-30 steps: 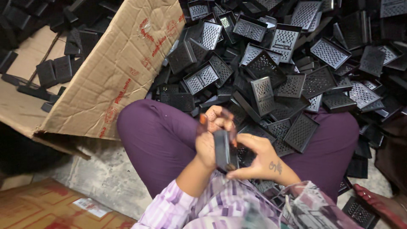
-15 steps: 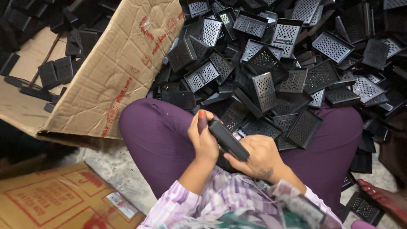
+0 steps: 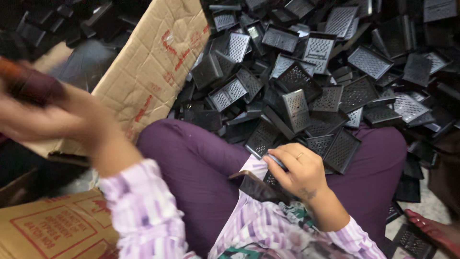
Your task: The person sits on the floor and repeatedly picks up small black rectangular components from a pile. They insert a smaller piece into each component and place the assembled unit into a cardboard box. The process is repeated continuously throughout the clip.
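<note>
The person sits cross-legged in purple trousers [image 3: 191, 163] at the edge of a big heap of black perforated plastic panels [image 3: 311, 81] that spreads over the floor and onto the lap. The right hand [image 3: 297, 170] rests low in the lap with its fingers curled, pinching the edge of one black panel [image 3: 277, 180] against the striped purple shirt [image 3: 268, 230]; a ring shows on one finger. A flat dark piece [image 3: 251, 184] lies just beside that hand, on the lap. The left hand [image 3: 52, 115] is raised out to the left, over the flap of a cardboard box [image 3: 148, 76]. It is heavily blurred, and something dark reddish shows at its fingers; I cannot tell what it is or whether the fingers are closed on it. A second, printed carton [image 3: 52, 230] lies at the lower left, near the knee.
</note>
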`<move>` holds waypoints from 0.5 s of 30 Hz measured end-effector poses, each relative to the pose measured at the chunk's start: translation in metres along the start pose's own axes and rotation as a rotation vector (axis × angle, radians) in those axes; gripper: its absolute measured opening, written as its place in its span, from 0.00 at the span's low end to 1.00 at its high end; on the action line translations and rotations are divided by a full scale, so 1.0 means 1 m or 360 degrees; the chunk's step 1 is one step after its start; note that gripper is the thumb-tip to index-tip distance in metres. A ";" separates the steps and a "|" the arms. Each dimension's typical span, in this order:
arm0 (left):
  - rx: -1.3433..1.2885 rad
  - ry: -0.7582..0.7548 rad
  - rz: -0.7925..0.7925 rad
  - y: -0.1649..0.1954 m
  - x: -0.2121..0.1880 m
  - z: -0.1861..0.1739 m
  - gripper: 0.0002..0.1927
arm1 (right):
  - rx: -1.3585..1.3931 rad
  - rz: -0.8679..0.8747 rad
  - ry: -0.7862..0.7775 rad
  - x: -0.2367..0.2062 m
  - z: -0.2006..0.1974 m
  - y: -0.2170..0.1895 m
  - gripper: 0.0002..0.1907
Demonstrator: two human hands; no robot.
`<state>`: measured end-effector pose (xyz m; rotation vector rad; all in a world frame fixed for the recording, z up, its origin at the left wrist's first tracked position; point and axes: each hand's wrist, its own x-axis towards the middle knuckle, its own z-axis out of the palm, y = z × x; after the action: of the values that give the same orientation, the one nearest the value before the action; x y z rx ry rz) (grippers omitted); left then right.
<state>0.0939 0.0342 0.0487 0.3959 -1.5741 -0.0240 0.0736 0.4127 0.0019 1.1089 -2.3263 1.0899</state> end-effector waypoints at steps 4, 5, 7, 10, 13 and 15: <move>0.0351 -0.0506 0.0170 -0.054 0.036 0.053 0.10 | -0.0203 0.0016 0.0191 0.014 -0.006 0.004 0.08; 0.0418 -0.0614 0.0229 -0.061 0.035 0.063 0.09 | -0.0276 0.0034 0.0177 0.017 -0.006 0.007 0.09; 0.0386 -0.1016 0.0000 -0.068 0.020 0.076 0.11 | -0.0420 0.0070 0.0146 0.024 -0.005 0.012 0.10; 0.0474 -0.1681 -0.0532 -0.078 0.006 0.078 0.20 | -0.0655 0.0165 -0.0053 0.030 0.000 0.022 0.18; 0.0431 -0.1239 0.0148 -0.069 0.001 0.074 0.23 | -0.0690 0.0252 -0.0164 0.027 0.006 0.032 0.20; 0.0614 -0.0741 0.0507 -0.052 -0.006 0.068 0.18 | -0.0703 0.0240 -0.0122 0.021 0.007 0.038 0.17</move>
<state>0.0396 -0.0284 0.0260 0.4549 -2.0946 0.4686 0.0306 0.4118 -0.0096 0.8301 -2.5717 0.5385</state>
